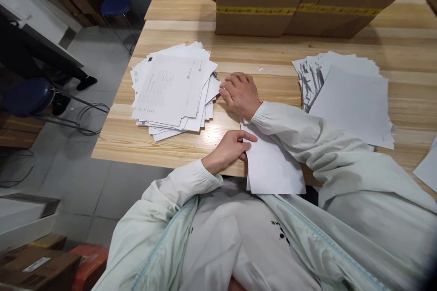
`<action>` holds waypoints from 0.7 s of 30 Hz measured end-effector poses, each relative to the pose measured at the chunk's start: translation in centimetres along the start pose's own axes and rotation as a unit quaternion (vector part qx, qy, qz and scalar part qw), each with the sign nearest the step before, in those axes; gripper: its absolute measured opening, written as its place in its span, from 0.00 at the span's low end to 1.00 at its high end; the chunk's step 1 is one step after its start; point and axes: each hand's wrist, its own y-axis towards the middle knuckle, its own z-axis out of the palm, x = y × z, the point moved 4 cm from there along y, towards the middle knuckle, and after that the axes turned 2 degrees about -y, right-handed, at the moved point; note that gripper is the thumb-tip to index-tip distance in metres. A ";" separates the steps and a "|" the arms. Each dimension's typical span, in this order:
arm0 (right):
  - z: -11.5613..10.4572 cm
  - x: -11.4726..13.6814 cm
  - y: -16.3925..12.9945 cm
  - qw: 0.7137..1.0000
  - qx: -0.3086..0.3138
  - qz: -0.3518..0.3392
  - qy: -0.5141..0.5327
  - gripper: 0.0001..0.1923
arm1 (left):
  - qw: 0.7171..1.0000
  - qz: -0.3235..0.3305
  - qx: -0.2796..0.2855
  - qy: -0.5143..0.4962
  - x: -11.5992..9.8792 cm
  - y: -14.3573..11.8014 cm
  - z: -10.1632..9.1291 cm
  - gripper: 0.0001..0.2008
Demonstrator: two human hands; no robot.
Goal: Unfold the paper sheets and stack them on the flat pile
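**Hands on blank sheet at table edge**

Left hand (pixel 229 148) pinches the left edge of a blank white sheet (pixel 273 166) overhanging the wooden table (pixel 136 143). Right hand (pixel 241 93), fingers curled and grasping nothing, touches the printed paper stack (pixel 172 91) at 10 o'clock; its print is illegible. Second paper pile (pixel 348 95) at 2 o'clock. Taped cardboard boxes (pixel 290 4) at 12.

Left hand (pixel 231 148): on the table (pixel 136 141) near its front edge, touching the left edge of the single sheet (pixel 273 166).
Right hand (pixel 240 94): behind the left hand, just right of the left paper stack (pixel 172 91), at the sheet's far end.
Single sheet: right of the left hand, overhanging the table's front edge.
Right paper stack (pixel 348 95): well right of both hands.
Cardboard boxes (pixel 293 4): behind both hands, at the table's rear.
Stools (pixel 29 95): on the floor, far left of the hands.
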 end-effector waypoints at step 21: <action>-11.3 -0.2 -22.4 0.837 -0.111 0.395 0.362 0.21 | 0.830 0.464 -0.157 0.268 -2.3 -9.9 -0.9 0.09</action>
